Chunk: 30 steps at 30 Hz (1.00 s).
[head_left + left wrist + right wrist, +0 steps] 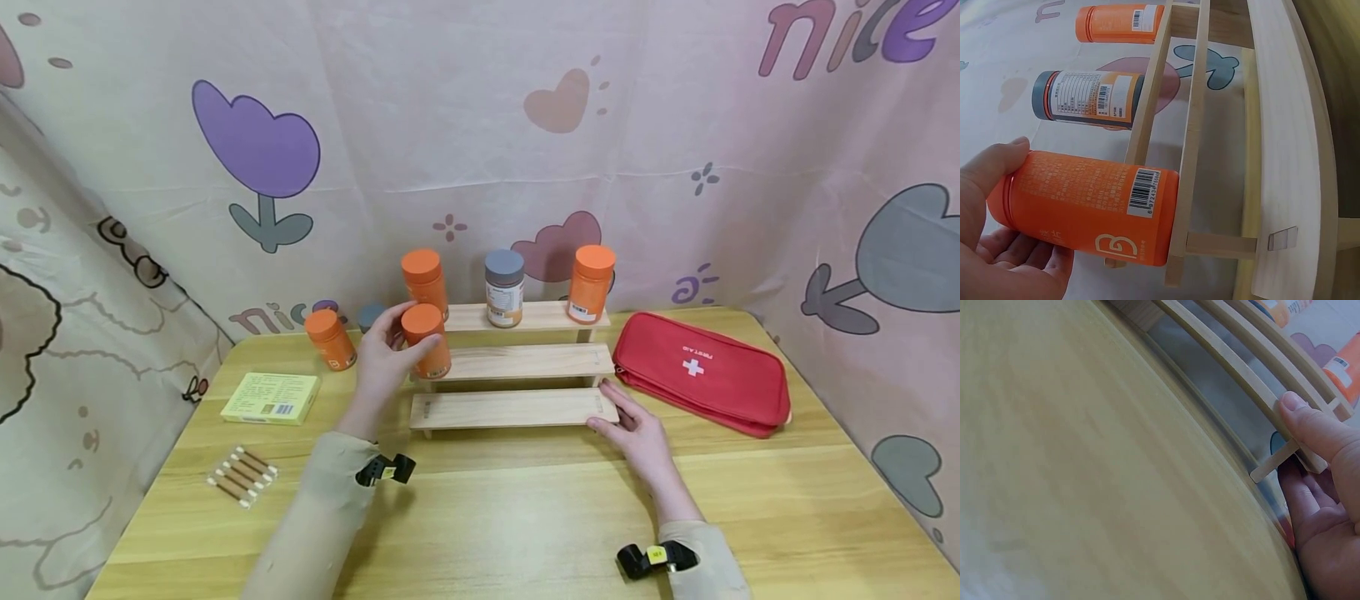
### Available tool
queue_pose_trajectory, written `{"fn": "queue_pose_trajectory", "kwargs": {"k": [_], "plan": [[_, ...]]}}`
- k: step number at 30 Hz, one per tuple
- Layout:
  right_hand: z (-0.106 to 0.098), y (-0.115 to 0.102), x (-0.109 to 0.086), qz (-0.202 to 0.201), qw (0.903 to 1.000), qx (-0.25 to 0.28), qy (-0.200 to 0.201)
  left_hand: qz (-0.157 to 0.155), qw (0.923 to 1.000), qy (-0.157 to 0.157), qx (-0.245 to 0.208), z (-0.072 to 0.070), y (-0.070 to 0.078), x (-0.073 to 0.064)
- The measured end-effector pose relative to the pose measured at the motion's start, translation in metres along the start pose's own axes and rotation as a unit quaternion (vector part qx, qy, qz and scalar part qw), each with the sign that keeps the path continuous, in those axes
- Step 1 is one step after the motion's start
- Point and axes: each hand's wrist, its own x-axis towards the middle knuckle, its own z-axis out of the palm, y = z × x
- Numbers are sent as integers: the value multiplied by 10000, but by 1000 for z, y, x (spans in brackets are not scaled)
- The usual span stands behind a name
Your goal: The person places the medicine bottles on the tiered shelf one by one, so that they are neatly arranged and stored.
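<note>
My left hand (382, 354) grips an orange pill bottle (425, 340) by its upper part, thumb on one side and fingers on the other. In the left wrist view the base of this orange bottle (1094, 209) is at the left end of the middle step; whether it bears on the wood I cannot tell. The three-tier wooden rack (513, 408) carries another orange bottle (424, 275), a grey-capped bottle (504, 289) and a third orange one (591, 285) on its top step. My right hand (636, 429) holds the right end of the lowest step, thumb above, fingers behind (1329, 462).
Left of the rack stand an orange bottle (330, 340) and a partly hidden grey-blue cap (371, 317). A yellow-green box (270, 398) and a pack of cotton swabs (243, 477) lie nearer. A red first aid pouch (701, 371) lies close by the rack's right side.
</note>
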Motion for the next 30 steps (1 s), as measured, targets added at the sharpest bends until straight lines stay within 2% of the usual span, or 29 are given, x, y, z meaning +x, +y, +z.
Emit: {"fn": "queue_pose_trajectory", "kwargs": {"k": [2, 7, 12, 17, 24, 27, 30], "plan": [[0, 0, 0, -7, 10000, 3, 6, 11, 10000, -25, 13, 0, -4, 2], [0, -1, 0, -45, 10000, -54, 2, 59, 10000, 18, -33, -1, -28, 11], [0, -3, -1, -58, 9999, -153, -4, 275, 9996, 46, -110, -3, -45, 13], [1, -5, -2, -18, 9999, -107, -1, 429, 9986, -138, -268, -15, -58, 14], [1, -7, -3, -26, 10000, -62, -37, 404, 9975, -381, -429, -34, -69, 13], [1, -7, -3, 11, 10000, -58, -17, 423, 9983, -246, -324, -42, -72, 13], [1, -6, -2, -19, 10000, -26, 1, 407, 9990, 60, -187, -50, -76, 16]]}}
